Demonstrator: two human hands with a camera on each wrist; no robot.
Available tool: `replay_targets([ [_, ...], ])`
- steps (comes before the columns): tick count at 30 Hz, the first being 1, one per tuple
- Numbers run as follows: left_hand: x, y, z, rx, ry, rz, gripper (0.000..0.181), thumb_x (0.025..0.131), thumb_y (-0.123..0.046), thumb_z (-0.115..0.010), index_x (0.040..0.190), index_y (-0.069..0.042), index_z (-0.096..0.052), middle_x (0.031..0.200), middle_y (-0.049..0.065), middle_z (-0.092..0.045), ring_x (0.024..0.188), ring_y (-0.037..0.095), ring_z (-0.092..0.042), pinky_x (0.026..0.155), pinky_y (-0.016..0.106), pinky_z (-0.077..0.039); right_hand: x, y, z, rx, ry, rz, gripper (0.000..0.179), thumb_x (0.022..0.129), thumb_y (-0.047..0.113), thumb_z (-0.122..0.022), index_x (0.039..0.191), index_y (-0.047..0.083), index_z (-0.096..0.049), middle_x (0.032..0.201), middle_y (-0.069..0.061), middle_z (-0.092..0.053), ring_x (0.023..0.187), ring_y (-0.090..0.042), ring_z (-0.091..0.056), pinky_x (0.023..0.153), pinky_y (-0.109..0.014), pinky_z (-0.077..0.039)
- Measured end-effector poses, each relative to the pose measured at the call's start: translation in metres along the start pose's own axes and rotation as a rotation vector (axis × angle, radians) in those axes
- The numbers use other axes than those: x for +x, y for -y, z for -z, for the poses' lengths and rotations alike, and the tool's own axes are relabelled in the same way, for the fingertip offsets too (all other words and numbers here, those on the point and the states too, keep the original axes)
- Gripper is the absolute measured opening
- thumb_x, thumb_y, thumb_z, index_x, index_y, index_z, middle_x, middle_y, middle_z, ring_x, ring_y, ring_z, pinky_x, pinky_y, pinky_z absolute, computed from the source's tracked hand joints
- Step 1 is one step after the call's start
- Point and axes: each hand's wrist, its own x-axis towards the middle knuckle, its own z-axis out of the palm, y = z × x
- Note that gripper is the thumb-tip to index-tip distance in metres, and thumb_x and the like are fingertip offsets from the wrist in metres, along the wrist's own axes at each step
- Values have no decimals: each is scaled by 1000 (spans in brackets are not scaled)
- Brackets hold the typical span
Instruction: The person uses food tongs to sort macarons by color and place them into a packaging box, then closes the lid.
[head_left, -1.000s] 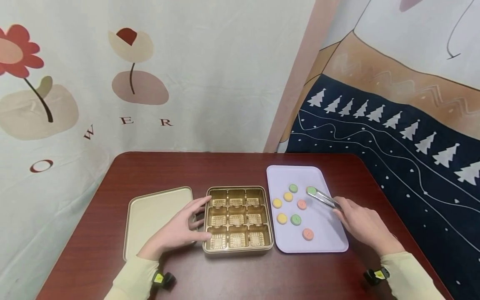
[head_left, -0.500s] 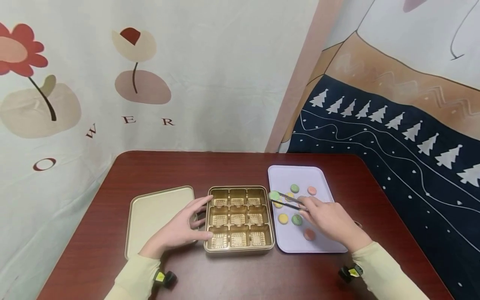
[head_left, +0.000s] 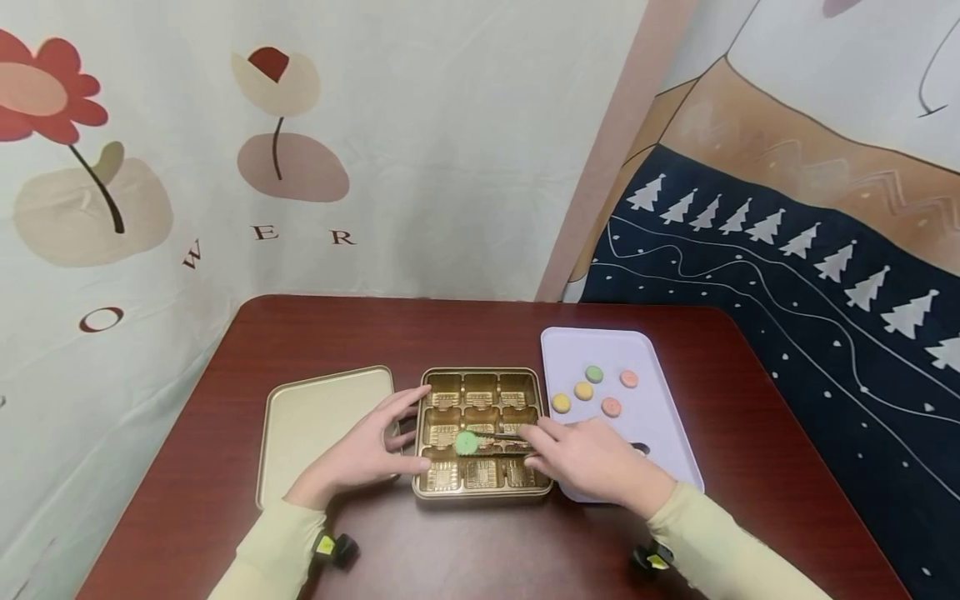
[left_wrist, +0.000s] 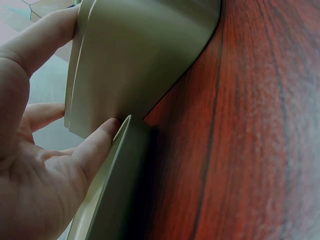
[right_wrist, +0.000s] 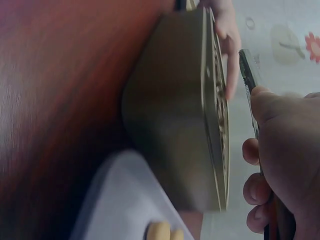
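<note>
A gold square tin (head_left: pixel 480 497) with a gold compartment insert stands at the table's middle. My left hand (head_left: pixel 360 450) touches its left side, thumb at the near corner and fingers spread toward the far one; the left wrist view shows fingertips against the tin's wall (left_wrist: pixel 140 55). My right hand (head_left: pixel 592 462) grips metal tongs (head_left: pixel 498 436), which hold a green button-like round piece (head_left: pixel 466 443) above the insert. In the right wrist view the tongs (right_wrist: pixel 247 72) stick out past the fingers, apart from the tin's rim. The compartments I can see hold nothing.
A lilac tray (head_left: pixel 660 408) to the right bears several round pieces, among them pink (head_left: pixel 611 407), yellow (head_left: pixel 583 391) and green (head_left: pixel 594 374); my right hand hides part of it. The tin's lid (head_left: pixel 315 417) lies at the left under my left hand. A curtain (head_left: pixel 450 167) hangs behind.
My right hand has carried the green piece in the tongs leftward from the tray's far side to above the tin. The left hand stays at the tin's side.
</note>
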Motion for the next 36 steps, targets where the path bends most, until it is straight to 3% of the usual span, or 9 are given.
replay_targets([
  [10,0,0,1,-2,1,-12,110,77,-12,-94,166,-10,-29,169,19,-20,151,48,-30,116,36,-48,11,16,-7,-8,13,58,31,101,40,-67,117,14,-62,87,7,-61,53,-7,-55,38,-27,-43],
  [25,1,3,1,8,-4,-14,110,77,-13,-94,166,-12,-30,169,17,-22,150,47,-32,116,36,-48,10,16,-4,-20,78,-8,48,99,44,-71,129,9,-63,96,2,-66,53,-10,-57,40,-29,-47],
  [36,0,2,1,5,-3,-14,110,77,-13,-94,166,-11,-30,169,20,-19,151,48,-31,116,36,-47,4,9,2,-5,101,-49,47,102,40,-67,132,5,-61,94,1,-65,51,-14,-53,42,-31,-52],
])
